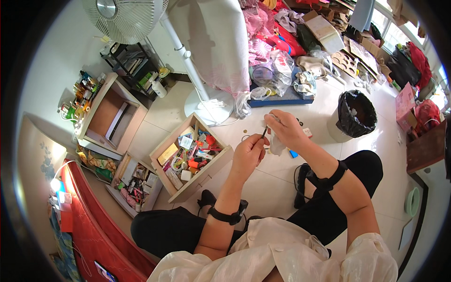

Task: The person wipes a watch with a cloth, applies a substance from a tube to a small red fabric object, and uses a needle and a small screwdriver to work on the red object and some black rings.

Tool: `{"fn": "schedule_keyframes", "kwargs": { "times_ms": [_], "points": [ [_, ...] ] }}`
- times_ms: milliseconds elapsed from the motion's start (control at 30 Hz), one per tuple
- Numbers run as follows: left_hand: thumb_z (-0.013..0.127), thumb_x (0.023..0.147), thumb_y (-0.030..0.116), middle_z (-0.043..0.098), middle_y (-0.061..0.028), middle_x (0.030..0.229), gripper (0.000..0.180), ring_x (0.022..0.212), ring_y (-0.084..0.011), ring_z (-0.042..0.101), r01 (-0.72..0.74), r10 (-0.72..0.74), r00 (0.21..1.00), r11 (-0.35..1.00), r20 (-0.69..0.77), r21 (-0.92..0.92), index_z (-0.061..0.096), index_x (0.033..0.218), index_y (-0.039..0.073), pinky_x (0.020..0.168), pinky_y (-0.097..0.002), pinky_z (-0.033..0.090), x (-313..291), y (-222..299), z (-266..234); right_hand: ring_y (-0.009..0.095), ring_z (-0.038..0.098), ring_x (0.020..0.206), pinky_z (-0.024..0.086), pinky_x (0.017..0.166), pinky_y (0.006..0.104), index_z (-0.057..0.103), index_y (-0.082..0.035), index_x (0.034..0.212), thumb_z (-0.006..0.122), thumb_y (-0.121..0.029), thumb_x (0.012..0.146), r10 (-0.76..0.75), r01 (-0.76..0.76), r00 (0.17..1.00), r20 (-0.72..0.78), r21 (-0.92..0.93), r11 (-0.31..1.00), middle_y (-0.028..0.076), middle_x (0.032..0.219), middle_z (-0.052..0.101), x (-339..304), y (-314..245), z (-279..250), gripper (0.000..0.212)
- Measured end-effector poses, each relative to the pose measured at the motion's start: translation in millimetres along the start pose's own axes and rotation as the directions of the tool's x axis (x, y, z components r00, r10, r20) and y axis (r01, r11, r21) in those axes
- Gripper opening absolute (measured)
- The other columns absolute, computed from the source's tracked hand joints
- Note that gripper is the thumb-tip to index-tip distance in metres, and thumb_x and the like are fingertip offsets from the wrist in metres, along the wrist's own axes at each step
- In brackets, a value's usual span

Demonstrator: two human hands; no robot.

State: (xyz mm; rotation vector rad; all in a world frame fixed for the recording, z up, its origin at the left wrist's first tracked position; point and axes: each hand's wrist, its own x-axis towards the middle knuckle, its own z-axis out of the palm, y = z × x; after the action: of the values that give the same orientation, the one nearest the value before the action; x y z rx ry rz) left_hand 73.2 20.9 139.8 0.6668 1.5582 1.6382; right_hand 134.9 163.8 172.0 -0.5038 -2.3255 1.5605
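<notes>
My left hand (249, 156) is closed in a pinch on a thin dark stick (264, 132), which looks like a slim pencil. Close beside it, my right hand (286, 128) grips a crumpled white tissue (277, 144) that hangs below the fingers. The stick's upper end points toward the right hand and the tissue; whether they touch I cannot tell. Left of my hands, a pulled-out wooden drawer (206, 177) stands on the floor, full of small mixed items. A small blue object (293, 153) lies on the floor below my right hand.
Further left is a second drawer (154, 194) of small things, beside a nightstand (129, 120) with bottles on top. A white standing fan (186, 54) rises ahead. To the right stands a bin with a black bag (350, 123). Clothes and cardboard (324, 35) are heaped behind.
</notes>
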Motion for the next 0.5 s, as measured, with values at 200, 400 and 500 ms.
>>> {"fn": "schedule_keyframes", "kwargs": {
  "times_ms": [200, 400, 500],
  "points": [
    [0.041, 0.094, 0.020, 0.042, 0.0026, 0.051, 0.024, 0.040, -0.0026, 0.034, -0.108, 0.103, 0.987, 0.994, -0.124, -0.028, 0.058, 0.086, 0.004, 0.039, -0.0176, 0.027, -0.1, 2.8, -5.0, 0.009, 0.047, 0.075, 0.040, 0.067, 0.0233, 0.053, -0.002, 0.102, 0.044, -0.025, 0.092, 0.209, -0.128, 0.975, -0.076, 0.578, 0.806, 0.003, 0.084, 0.055, 9.4, 7.3, -5.7, 0.027],
    [0.041, 0.094, 0.023, 0.046, 0.0021, 0.055, 0.028, 0.041, -0.0027, 0.035, -0.083, 0.084, 0.993, 0.996, -0.084, 0.008, 0.057, 0.081, 0.004, 0.038, -0.0165, 0.026, 2.2, -3.9, -5.0, 0.010, 0.051, 0.069, 0.042, 0.059, 0.0246, 0.049, -0.002, 0.108, 0.043, -0.022, 0.091, 0.114, -0.148, 0.987, 0.113, 0.362, 0.920, 0.003, 0.080, 0.056, 1.4, 14.7, 24.2, 0.027],
    [0.042, 0.094, 0.022, 0.050, -0.0001, 0.057, 0.028, 0.042, -0.0042, 0.041, -0.058, 0.058, 0.994, 0.998, -0.091, 0.002, 0.059, 0.084, 0.001, 0.039, -0.0173, 0.030, -1.2, 0.9, 2.0, 0.014, 0.052, 0.066, 0.043, 0.060, 0.0257, 0.048, -0.001, 0.103, 0.046, -0.019, 0.089, 0.074, -0.136, 0.978, 0.196, 0.323, 0.936, 0.004, 0.077, 0.057, -5.5, 10.3, 25.6, 0.023]
  ]
}}
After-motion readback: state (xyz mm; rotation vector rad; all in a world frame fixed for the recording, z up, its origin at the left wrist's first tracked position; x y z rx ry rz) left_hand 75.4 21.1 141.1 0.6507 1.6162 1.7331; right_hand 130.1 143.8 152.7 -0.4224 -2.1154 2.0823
